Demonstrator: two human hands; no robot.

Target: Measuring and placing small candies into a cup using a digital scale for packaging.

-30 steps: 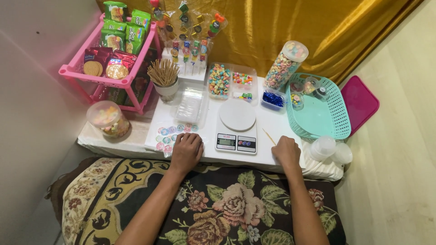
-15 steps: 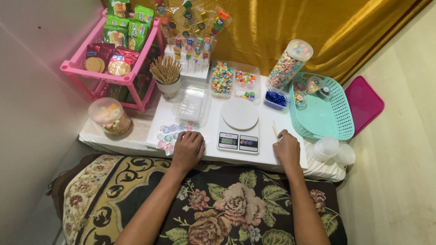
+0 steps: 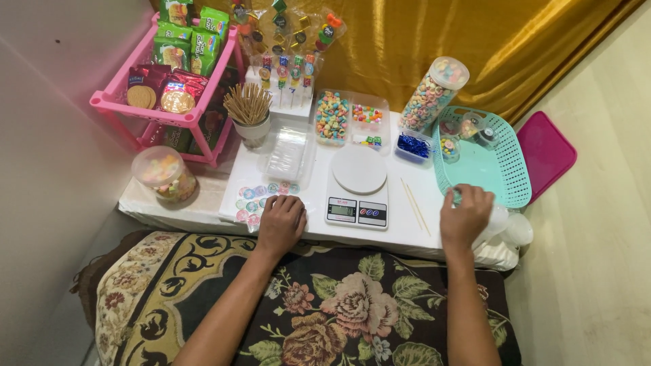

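Cups: small clear plastic containers [image 3: 507, 224] are sitting at the near right corner of the white table [image 3: 400, 224], just near the teal basket [image 3: 505, 177], partly hidden by the reaching hand.
Right hand: right hand [image 3: 464, 215] is curling over the nearest cup, fingers [image 3: 475, 196] bent and closing around its top; whether it is actually gripping yet, I cannot tell from this angle.
Left hand: left hand [image 3: 280, 224] is resting flat, palm down, fingers loosely together, holding nothing, its tips touching the round sticker sheet [image 3: 254, 202].
Skewers: two thin wooden skewers [image 3: 413, 205] are lying loose on the table between the kitchen scale [image 3: 356, 190] and the right hand, apart from both.
Handling: that cup is looking very light and thin-walled, probably springy and a bit slick, so a hard squeeze is likely denting it or popping it away.
Hold: taking it around the rim or lid edge, where the plastic is stiffest, is looking like the safest grip.
Neighbours: a second cup is lying touching or just beside it at the table edge, so a careless lift is risking knocking that one off to the right.
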